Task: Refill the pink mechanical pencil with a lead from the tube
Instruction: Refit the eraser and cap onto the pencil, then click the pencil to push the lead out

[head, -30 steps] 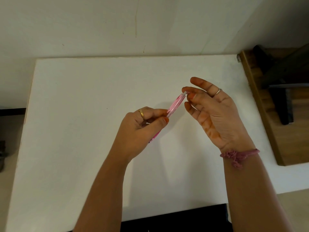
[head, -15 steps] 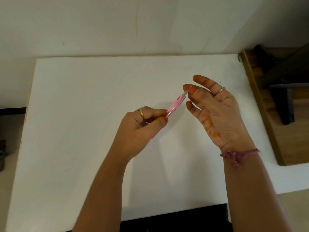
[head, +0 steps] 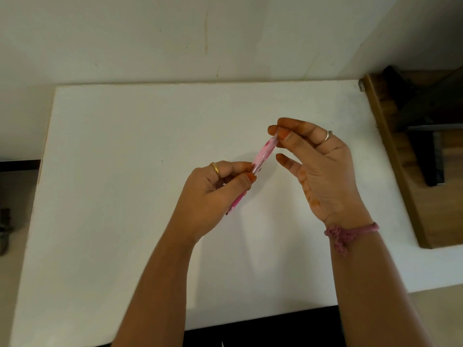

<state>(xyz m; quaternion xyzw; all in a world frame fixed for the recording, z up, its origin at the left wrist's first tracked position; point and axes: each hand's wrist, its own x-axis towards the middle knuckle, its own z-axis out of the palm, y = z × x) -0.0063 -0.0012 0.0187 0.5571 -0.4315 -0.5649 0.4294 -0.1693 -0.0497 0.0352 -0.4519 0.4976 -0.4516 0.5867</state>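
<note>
The pink mechanical pencil (head: 263,154) is held slanted above the white table (head: 125,171), its top end up and to the right, its tip poking out below my left palm. My left hand (head: 215,194) grips its lower barrel between thumb and fingers. My right hand (head: 315,166) pinches the pencil's clear top end between thumb and forefinger, the other fingers spread. Whether a cap or a lead is in that pinch is too small to tell. No lead tube is visible.
A wooden piece of furniture (head: 411,171) with dark parts stands against the table's right side. A pale wall (head: 200,33) runs behind the table's far edge. A dark strip (head: 263,329) lies under the near edge.
My right thumb and forefinger have closed onto the pencil's top end; earlier the fingers were looser around it. The left hand has stayed in place.
</note>
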